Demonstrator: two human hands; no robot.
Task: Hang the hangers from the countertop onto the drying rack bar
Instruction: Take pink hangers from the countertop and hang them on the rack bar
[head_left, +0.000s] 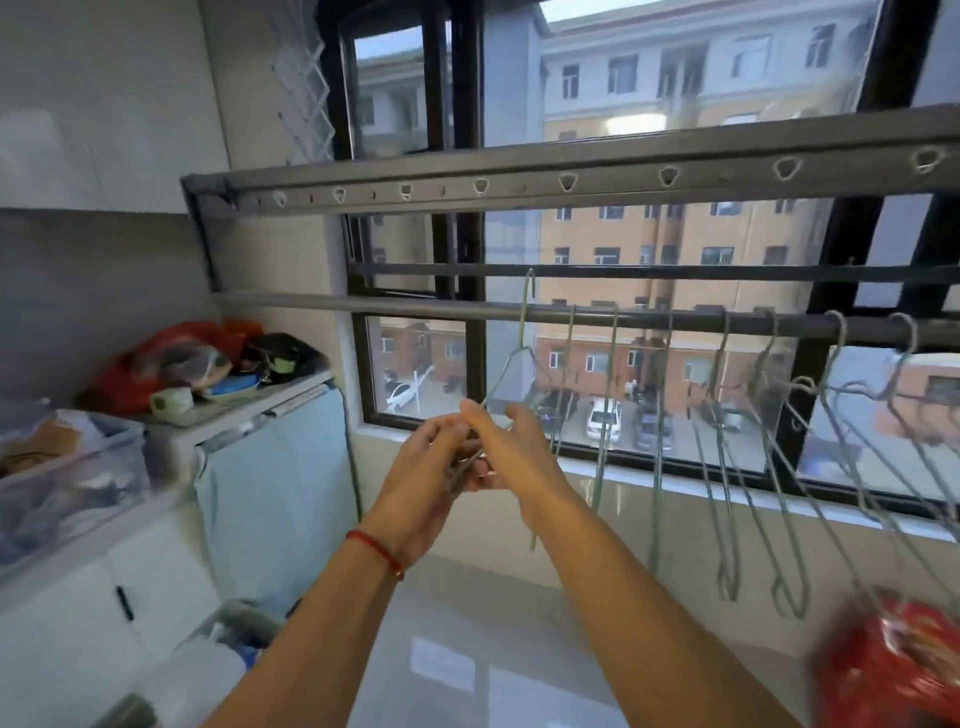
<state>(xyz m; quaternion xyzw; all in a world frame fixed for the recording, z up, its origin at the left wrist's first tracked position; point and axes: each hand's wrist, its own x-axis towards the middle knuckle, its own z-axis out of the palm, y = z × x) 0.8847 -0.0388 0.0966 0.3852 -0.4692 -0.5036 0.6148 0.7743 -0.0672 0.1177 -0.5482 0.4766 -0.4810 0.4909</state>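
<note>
While several hangers (727, 447) hang on the bar (649, 318), both the left hand (426, 467) and right hand (511, 449) grip one hanger (522, 332), its hook raised just above the bar.

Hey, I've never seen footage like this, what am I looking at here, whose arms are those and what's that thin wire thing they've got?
There is no machine here. One camera, worn on a person's head, looks forward and down, so the two arms reaching in from below are that person's own. The left hand, with a red string at the wrist, and the right hand meet around a thin wire hanger, whose hook is raised near the drying rack bar but does not seem to be on it yet. Several more hangers already hang from the bar to the right, in front of a window. A pale countertop lies below, with something red and blurred at the lower right.
</note>
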